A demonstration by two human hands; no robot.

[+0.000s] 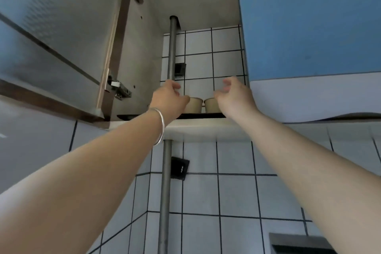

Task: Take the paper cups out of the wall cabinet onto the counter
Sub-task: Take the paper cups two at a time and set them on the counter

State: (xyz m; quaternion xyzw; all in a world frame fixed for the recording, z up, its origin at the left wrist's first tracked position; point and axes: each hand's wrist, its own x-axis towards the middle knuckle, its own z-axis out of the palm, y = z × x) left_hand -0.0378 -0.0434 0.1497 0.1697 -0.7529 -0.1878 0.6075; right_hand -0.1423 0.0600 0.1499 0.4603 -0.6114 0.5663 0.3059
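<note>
Two beige paper cups stand side by side on the bottom shelf of the open wall cabinet (206, 128). The left cup (195, 105) is partly covered by my left hand (168, 99), which reaches up beside it with fingers curled apart and holds nothing. The right cup (211, 105) sits just left of my right hand (235, 95), whose fingers are spread and hold nothing. Both hands hover at the cups' rims. The counter is out of view.
The cabinet door (55, 43) hangs open on the left with its hinge (120, 88). A shut blue door (309, 20) is on the right. A vertical metal pipe (171, 51) runs through the cabinet along the tiled wall.
</note>
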